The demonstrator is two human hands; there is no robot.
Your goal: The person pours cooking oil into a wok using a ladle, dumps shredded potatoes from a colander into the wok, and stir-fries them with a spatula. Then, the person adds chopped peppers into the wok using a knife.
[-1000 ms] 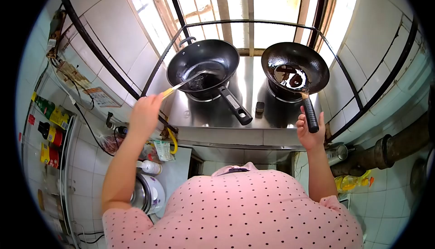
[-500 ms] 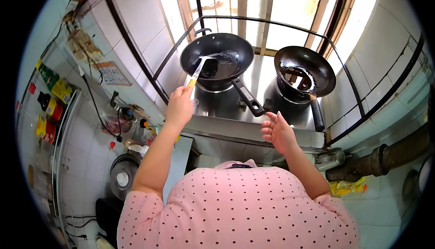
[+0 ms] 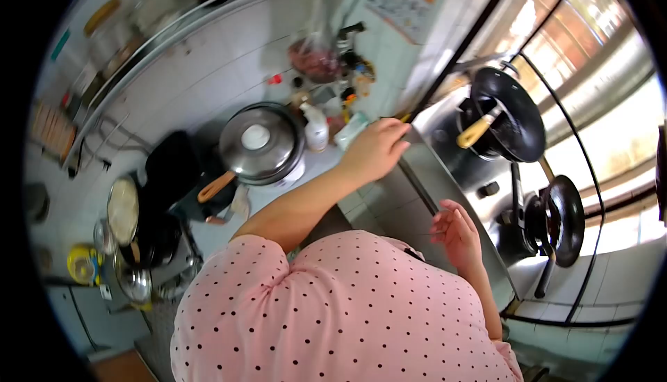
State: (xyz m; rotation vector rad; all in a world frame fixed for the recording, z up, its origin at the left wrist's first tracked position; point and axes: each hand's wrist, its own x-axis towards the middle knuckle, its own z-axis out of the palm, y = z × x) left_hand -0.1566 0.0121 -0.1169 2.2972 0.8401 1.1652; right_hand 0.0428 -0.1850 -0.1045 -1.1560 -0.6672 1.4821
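My left hand (image 3: 379,149) reaches out over the edge between the counter and the stove, thumb apart from its loosely bent fingers, with nothing seen in it. Close to its fingertips is the stove's left edge. A spatula (image 3: 476,134) with a yellowish handle leans in the black wok (image 3: 531,128) on the nearer-left burner, handle over the rim. My right hand (image 3: 460,232) hovers in front of the stove front, fingers apart and slightly curled, holding nothing. Farther right sits a second dark wok (image 3: 571,218) with its handle pointing toward me.
A pot with a glass lid (image 3: 243,163) stands on the left counter beside a white bottle (image 3: 316,128). A wooden-handled brush (image 3: 240,205) lies near it. A bag of reddish food (image 3: 316,59) hangs on the wall. A black rail (image 3: 599,208) surrounds the stove.
The view has swung left. My left hand has let go of the spatula, which now rests in the wok, and has moved away leftward. My right hand stays free and raised.
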